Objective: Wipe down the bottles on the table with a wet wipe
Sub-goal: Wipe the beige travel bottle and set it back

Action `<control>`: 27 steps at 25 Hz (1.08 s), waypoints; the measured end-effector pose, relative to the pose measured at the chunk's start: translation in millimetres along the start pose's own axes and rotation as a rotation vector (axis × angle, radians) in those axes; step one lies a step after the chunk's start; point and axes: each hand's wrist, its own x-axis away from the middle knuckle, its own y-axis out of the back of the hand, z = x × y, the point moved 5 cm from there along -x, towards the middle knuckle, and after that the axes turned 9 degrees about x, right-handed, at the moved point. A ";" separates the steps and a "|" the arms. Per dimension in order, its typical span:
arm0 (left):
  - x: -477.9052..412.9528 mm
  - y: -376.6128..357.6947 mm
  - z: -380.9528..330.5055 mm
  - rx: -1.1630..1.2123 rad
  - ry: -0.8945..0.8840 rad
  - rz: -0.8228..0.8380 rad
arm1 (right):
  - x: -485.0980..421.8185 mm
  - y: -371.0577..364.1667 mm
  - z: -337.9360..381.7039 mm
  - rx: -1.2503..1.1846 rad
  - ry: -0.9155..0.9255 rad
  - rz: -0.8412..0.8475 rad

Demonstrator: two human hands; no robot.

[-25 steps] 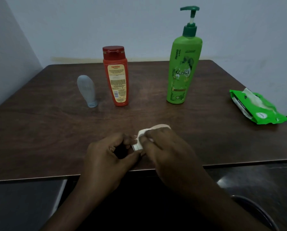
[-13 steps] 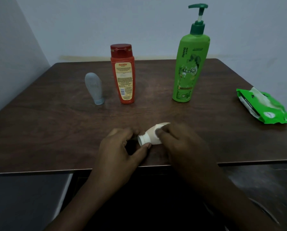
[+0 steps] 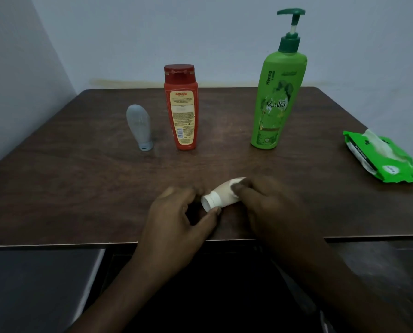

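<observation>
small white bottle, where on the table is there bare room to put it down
Bare wood lies left of the left hand, below the grey tube; also between the green pump bottle and wipes pack. The red bottle crowds the tube.

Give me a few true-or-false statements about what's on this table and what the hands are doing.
1. The tall green pump bottle stands upright. True.
2. The small white bottle stands upright. False: it lies on its side, held between the left hand and right hand.
3. The green wet-wipe pack lies at the table's right edge. True.
4. The red flip-cap bottle is right of the pump bottle. False: it is left of it, beside the grey tube.
</observation>
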 end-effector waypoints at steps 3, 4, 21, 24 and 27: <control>0.7 2.0 5.7 0.134 0.075 -0.018 | 1.3 10.0 21.6 -0.068 0.152 -0.004; 0.7 2.7 8.2 0.171 0.092 -0.030 | 0.5 7.8 13.6 -0.051 0.152 -0.007; -0.5 2.6 11.1 0.161 0.105 -0.038 | -3.6 -4.5 -39.0 -0.023 -0.006 -0.046; -0.2 2.7 8.7 0.147 0.099 -0.042 | -1.0 2.5 -16.8 -0.027 0.030 -0.050; 0.3 3.7 5.4 0.121 0.069 -0.037 | 8.4 13.7 20.3 -0.080 0.215 -0.027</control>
